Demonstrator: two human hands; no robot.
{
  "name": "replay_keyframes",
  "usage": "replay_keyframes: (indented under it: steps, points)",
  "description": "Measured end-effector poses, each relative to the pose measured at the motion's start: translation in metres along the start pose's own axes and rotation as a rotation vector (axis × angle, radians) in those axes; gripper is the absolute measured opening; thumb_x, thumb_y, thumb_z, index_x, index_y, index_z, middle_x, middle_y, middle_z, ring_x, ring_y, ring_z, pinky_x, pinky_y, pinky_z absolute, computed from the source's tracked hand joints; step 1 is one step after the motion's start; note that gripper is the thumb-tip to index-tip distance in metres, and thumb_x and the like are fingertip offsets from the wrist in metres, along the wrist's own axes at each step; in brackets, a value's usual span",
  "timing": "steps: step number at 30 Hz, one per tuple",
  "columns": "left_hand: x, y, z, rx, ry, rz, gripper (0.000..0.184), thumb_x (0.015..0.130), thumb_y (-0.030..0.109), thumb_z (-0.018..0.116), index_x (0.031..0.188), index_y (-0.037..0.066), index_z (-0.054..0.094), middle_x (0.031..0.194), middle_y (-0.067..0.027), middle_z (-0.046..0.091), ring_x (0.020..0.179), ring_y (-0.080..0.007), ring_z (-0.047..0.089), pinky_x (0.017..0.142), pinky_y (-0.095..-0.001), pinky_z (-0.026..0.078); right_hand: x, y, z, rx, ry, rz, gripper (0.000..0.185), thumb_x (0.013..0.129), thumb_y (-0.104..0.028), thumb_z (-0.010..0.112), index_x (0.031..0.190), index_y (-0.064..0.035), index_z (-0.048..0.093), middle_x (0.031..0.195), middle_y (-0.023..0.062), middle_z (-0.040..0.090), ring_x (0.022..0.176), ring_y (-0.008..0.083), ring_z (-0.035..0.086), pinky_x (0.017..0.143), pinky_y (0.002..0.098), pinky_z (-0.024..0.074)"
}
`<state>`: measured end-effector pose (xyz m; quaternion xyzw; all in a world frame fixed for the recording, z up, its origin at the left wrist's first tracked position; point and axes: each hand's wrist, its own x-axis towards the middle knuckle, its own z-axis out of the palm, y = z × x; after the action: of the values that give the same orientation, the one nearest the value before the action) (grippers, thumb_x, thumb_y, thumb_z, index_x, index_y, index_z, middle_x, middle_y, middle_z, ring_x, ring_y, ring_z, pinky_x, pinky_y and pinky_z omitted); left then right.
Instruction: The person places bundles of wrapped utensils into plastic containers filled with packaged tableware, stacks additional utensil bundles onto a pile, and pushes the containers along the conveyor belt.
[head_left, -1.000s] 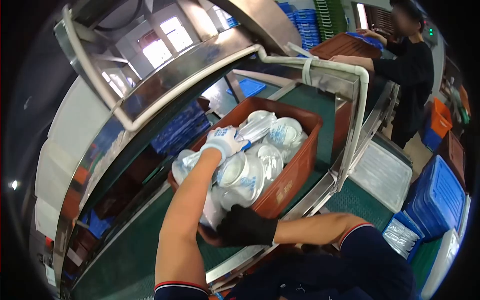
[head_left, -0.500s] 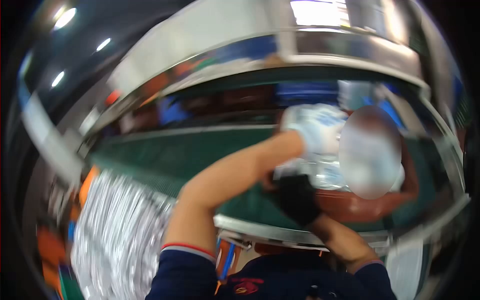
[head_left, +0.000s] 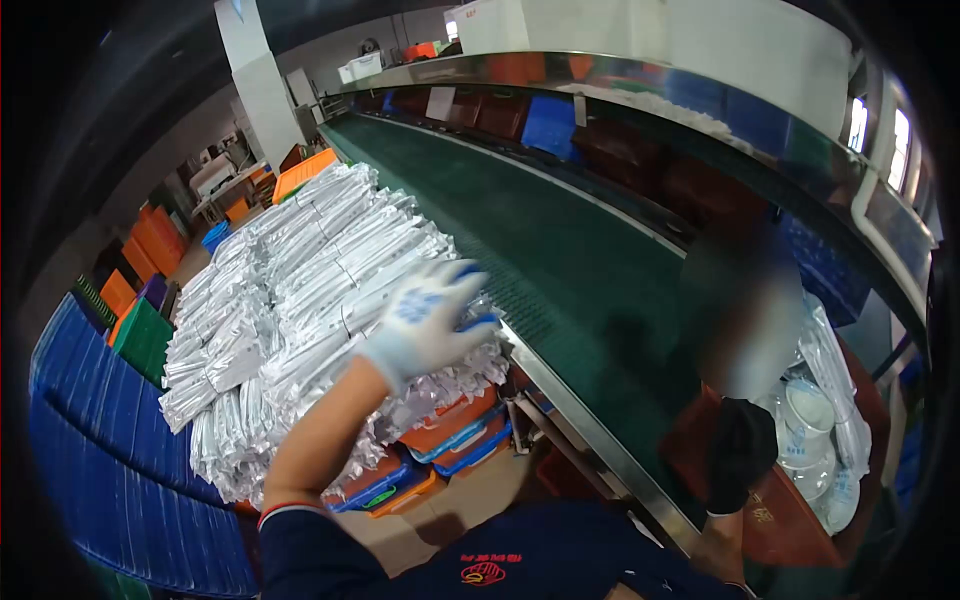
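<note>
Your left hand (head_left: 430, 315) spreads over wrapped packets (head_left: 335, 250); your right hand (head_left: 742, 455), grip unclear, meets a brown crate (head_left: 785, 520) of bowls (head_left: 808, 405).

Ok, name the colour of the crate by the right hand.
Reddish brown; the crate shows in the head view.

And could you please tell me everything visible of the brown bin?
The open-topped brown bin looks like plastic, with yellowish marks on its near wall. It sits on the green belt, holding wrapped white dishes and a long clear packet. The black-gloved right hand touches its near rim; a blur hides one corner.
</note>
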<state>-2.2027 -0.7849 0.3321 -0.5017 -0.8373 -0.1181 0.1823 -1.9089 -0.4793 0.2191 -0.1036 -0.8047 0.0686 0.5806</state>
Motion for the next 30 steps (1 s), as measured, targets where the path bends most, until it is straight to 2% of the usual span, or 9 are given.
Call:
replay_keyframes:
  steps: [2,6,11,12,17,22,27,29,30]
  points:
    - [-0.033,-0.04,-0.017,0.181,-0.1,-0.222,0.071,0.086,0.045,0.071,0.139,0.001,0.055,0.142,-0.023,0.053,0.129,-0.0413,0.052,0.112,-0.0474,0.038,0.002,-0.004,0.004,-0.047,0.005,0.0,0.013,0.087,-0.001,0.075,0.1,-0.0006,0.073,0.091,0.0145,0.072,0.083,0.0311,0.07,0.073,0.0381,0.0547]
    - [-0.082,-0.111,-0.011,0.048,-0.253,-0.671,0.089,0.09,0.061,0.065,0.151,0.0,0.043,0.148,-0.0298,0.045,0.136,-0.0453,0.046,0.114,-0.0434,0.037,0.001,-0.002,0.009,-0.171,0.018,-0.058,0.013,0.086,0.0,0.075,0.099,-0.0017,0.072,0.088,0.0138,0.071,0.079,0.0307,0.068,0.07,0.0387,0.0532]
    - [-0.069,-0.131,-0.03,-0.044,-0.369,-0.535,0.092,0.088,0.067,0.064,0.149,0.0,0.046,0.145,-0.034,0.048,0.133,-0.0477,0.049,0.112,-0.0438,0.04,0.008,-0.01,0.011,-0.177,0.067,-0.039,0.013,0.086,0.0,0.076,0.098,-0.0032,0.072,0.085,0.0126,0.07,0.075,0.0301,0.066,0.067,0.0398,0.0509]
    - [-0.074,-0.15,-0.019,-0.008,-0.303,-0.452,0.095,0.085,0.071,0.065,0.148,0.003,0.049,0.137,-0.0301,0.055,0.125,-0.0451,0.056,0.105,-0.0445,0.045,0.008,-0.011,0.01,-0.181,0.053,-0.038,0.014,0.086,-0.001,0.076,0.099,-0.0036,0.073,0.085,0.0117,0.07,0.075,0.0292,0.066,0.066,0.0396,0.0503]
    - [-0.062,-0.183,-0.028,-0.136,-0.37,-0.49,0.093,0.083,0.066,0.07,0.149,0.004,0.05,0.125,-0.0281,0.066,0.112,-0.0399,0.066,0.098,-0.04,0.05,0.008,-0.017,0.023,-0.099,0.066,0.085,0.018,0.084,0.0,0.077,0.101,-0.0048,0.074,0.087,0.0104,0.071,0.076,0.0278,0.067,0.068,0.0391,0.051]
    - [-0.054,-0.17,-0.036,-0.113,-0.603,-0.446,0.104,0.079,0.061,0.075,0.155,0.001,0.037,0.135,-0.0316,0.059,0.126,-0.0401,0.058,0.108,-0.0382,0.044,0.025,-0.078,0.072,0.2,-0.066,-0.061,0.022,0.081,-0.003,0.079,0.102,-0.0068,0.075,0.091,0.0114,0.072,0.084,0.0294,0.069,0.076,0.0389,0.0536]
    - [-0.05,-0.172,-0.028,-0.029,-0.481,-0.383,0.074,0.072,0.047,0.079,0.128,0.001,0.061,0.112,-0.0254,0.071,0.104,-0.0391,0.069,0.091,-0.0408,0.054,0.062,-0.154,0.129,0.496,-0.378,-0.331,0.032,0.076,-0.008,0.084,0.105,-0.0054,0.074,0.089,0.0112,0.071,0.082,0.0315,0.068,0.073,0.0386,0.0533]
    - [-0.041,-0.165,-0.044,-0.033,-0.537,-0.501,0.086,0.072,0.045,0.081,0.141,0.001,0.054,0.123,-0.0243,0.068,0.116,-0.0338,0.065,0.1,-0.0354,0.05,0.066,-0.178,0.158,0.604,-0.401,-0.383,0.032,0.075,-0.013,0.084,0.104,-0.004,0.073,0.088,0.0117,0.072,0.078,0.0313,0.068,0.07,0.0403,0.0531]
    - [-0.045,-0.173,-0.041,-0.061,-0.44,-0.522,0.079,0.071,0.042,0.081,0.136,0.002,0.059,0.12,-0.0225,0.069,0.113,-0.0321,0.066,0.098,-0.035,0.051,0.068,-0.188,0.174,0.704,-0.394,-0.443,0.034,0.075,-0.017,0.085,0.104,-0.0026,0.073,0.088,0.0121,0.073,0.074,0.0311,0.068,0.066,0.0419,0.0529]
